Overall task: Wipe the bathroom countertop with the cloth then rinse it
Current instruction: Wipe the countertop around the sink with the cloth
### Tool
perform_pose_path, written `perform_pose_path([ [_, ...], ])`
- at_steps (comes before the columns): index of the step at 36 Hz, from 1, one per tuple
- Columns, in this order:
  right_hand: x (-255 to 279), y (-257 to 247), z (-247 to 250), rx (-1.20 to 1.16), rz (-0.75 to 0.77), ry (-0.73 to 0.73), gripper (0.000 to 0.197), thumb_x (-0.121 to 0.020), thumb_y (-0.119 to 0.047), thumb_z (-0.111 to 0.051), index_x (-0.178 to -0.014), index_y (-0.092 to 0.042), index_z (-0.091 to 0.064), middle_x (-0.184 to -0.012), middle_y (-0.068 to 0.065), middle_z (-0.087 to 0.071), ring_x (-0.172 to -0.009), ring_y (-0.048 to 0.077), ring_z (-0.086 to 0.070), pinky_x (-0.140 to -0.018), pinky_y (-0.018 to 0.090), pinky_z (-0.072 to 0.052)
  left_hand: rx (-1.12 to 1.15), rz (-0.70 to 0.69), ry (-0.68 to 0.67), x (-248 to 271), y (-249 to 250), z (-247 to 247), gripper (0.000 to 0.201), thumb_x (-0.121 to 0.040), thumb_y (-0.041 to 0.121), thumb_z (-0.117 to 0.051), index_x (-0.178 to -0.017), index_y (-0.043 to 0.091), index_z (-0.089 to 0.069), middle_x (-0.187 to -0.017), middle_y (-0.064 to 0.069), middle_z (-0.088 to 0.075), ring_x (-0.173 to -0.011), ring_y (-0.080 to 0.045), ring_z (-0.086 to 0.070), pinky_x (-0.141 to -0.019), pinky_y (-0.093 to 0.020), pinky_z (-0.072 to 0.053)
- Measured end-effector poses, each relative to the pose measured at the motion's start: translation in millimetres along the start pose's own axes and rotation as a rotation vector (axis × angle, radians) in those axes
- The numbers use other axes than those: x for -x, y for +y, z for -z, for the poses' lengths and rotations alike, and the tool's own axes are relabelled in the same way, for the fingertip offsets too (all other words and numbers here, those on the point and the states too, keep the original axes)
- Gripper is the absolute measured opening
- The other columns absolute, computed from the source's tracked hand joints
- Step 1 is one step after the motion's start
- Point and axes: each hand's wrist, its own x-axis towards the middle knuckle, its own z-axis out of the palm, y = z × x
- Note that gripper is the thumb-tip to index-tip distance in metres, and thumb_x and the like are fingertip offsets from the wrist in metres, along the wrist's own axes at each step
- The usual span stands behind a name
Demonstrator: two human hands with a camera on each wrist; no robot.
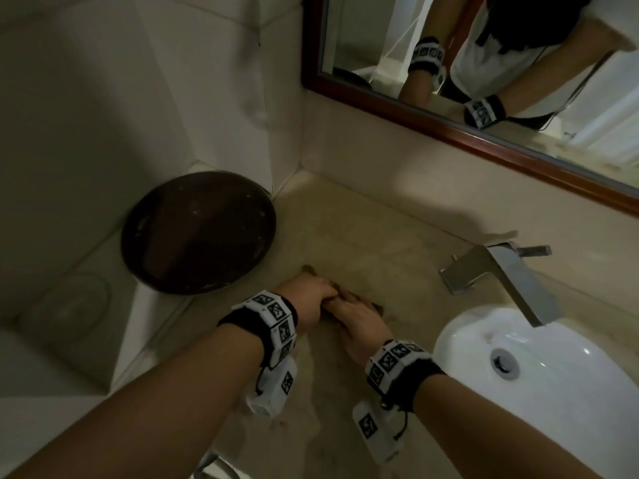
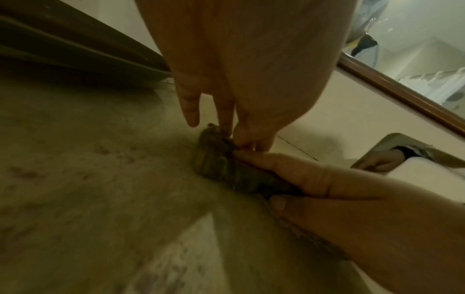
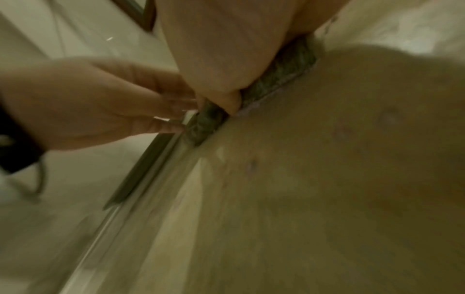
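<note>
L hand: on the cloth, fingers curled down & pinching its left end; in left wrist view two fingertips press into the folded edge, one finger held straight just off it.
R hand: laid over the cloth's right part, fingers mostly straight, thumb tucked under the edge; looks like a flat press w/ a light hold, grip strength can't tell.
Cloth: dark, greenish-brown, bunched into a narrow strip; lies on the counter between both hands, mid-counter, left of the sink, near the pan but apart from it. Mostly hidden by hands in head view.
Counter: beige stone, mottled marks, blurred in wrist views.
Sink: white basin at right, metal drain visible.
Tap: angular metal, behind the sink, spout over the basin.
Pan: round, dark, leaning against wall at counter's left back corner.
Mirror: wood-framed, above the back wall; reflects both arms w/ marker bands.
Wrists: black bands w/ black-white tags, small white cam units hanging below.
Light: dim; wrist views soft, fine detail can't tell.
</note>
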Motion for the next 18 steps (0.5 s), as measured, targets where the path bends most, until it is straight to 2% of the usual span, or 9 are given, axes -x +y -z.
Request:
perform_pose_path([
  [4, 8.1, -9.7, 3.4, -0.138, 0.001, -0.041, 0.044, -0.088, -0.003, -0.054, -0.13, -0.016, -0.057, -0.136, 0.006, -0.055, -0.129, 0.023, -0.047, -0.11, 0.04, -0.035, -0.075, 0.075, -0.058, 6.2, -2.5, -9.7, 0.05, -0.079, 0.035, -0.063, -0.126, 0.03, -0.047, -0.126, 0.0, -0.047, -0.114, -0.024, -0.047, -0.094, -0.044, -0.045],
  [6, 9.6, -14.6, 13.9, -0.279, -0.036, -0.051, 0.031, -0.089, -0.008, -0.059, -0.12, -0.006, -0.064, -0.125, 0.011, -0.063, -0.121, 0.027, -0.055, -0.106, 0.037, -0.041, -0.119, 0.067, -0.083, 8.3, -3.5, -16.1, 0.061, -0.071, 0.043, -0.069, -0.125, 0.034, -0.042, -0.124, 0.003, -0.045, -0.115, -0.023, -0.045, -0.095, -0.046, -0.044],
  [9, 5.2, -8.5, 35.0, -0.46, -0.168, -0.11, 0.034, -0.094, -0.003, -0.051, -0.127, -0.01, -0.059, -0.125, -0.001, -0.06, -0.116, 0.014, -0.054, -0.096, 0.011, -0.038, -0.12, 0.063, -0.075, 7.3, -3.8, -19.4, 0.069, -0.071, 0.044, -0.068, -0.131, 0.035, -0.036, -0.129, 0.004, -0.042, -0.12, -0.023, -0.043, -0.1, -0.05, -0.038],
  [10, 3.0, -1.5, 44.5, -0.525, -0.207, -0.084, 0.036, -0.094, 0.001, -0.05, -0.127, -0.01, -0.057, -0.124, -0.001, -0.058, -0.114, 0.015, -0.054, -0.093, 0.008, -0.038, -0.086, 0.077, -0.04, 6.6, -4.0, -17.3, 0.068, -0.073, 0.041, -0.066, -0.133, 0.034, -0.034, -0.131, 0.003, -0.042, -0.123, -0.024, -0.042, -0.102, -0.05, -0.037],
  [11, 1.0, 4.2, 55.4, -0.599, -0.238, -0.08, 0.037, -0.093, 0.002, -0.051, -0.127, -0.012, -0.057, -0.123, 0.003, -0.058, -0.113, 0.02, -0.055, -0.095, 0.013, -0.041, -0.044, 0.097, 0.018, 5.9, -4.7, -13.8, 0.067, -0.076, 0.038, -0.064, -0.135, 0.032, -0.034, -0.133, 0.002, -0.042, -0.125, -0.025, -0.041, -0.103, -0.05, -0.036],
  [13, -3.2, 20.1, 76.3, -0.605, -0.301, -0.049, 0.039, -0.091, 0.0, -0.053, -0.127, -0.016, -0.055, -0.122, 0.013, -0.061, -0.112, 0.033, -0.058, -0.102, 0.035, -0.043, 0.025, 0.127, 0.16, 4.5, -6.8, -4.8, 0.067, -0.08, 0.035, -0.061, -0.14, 0.027, -0.033, -0.139, -0.002, -0.039, -0.129, -0.027, -0.039, -0.106, -0.047, -0.036],
  [14, -5.1, 25.5, 89.2, -0.602, -0.359, -0.036, 0.04, -0.091, -0.001, -0.054, -0.128, -0.016, -0.055, -0.121, 0.015, -0.062, -0.11, 0.034, -0.059, -0.101, 0.041, -0.044, 0.051, 0.134, 0.216, 4.3, -8.6, -0.4, 0.069, -0.082, 0.034, -0.059, -0.144, 0.026, -0.029, -0.144, -0.003, -0.036, -0.131, -0.027, -0.036, -0.107, -0.045, -0.035],
  [16, -6.7, 39.3, 109.6, -0.686, -0.47, 0.059, 0.034, -0.091, 0.0, -0.052, -0.121, -0.015, -0.061, -0.107, 0.01, -0.067, -0.093, 0.027, -0.063, -0.087, 0.036, -0.051, 0.086, 0.137, 0.273, 3.8, -13.3, 7.2, 0.071, -0.086, 0.031, -0.057, -0.148, 0.024, -0.022, -0.15, -0.004, -0.03, -0.135, -0.027, -0.032, -0.109, -0.042, -0.033],
  [18, -12.1, 52.9, 126.6, -0.831, -0.582, 0.221, 0.031, -0.091, 0.0, -0.051, -0.119, -0.008, -0.061, -0.085, 0.0, -0.064, -0.074, 0.015, -0.059, -0.069, 0.026, -0.049, 0.102, 0.134, 0.271, 3.4, -19.2, 12.9, 0.072, -0.088, 0.029, -0.055, -0.15, 0.023, -0.019, -0.152, -0.005, -0.027, -0.137, -0.027, -0.029, -0.112, -0.041, -0.031],
])
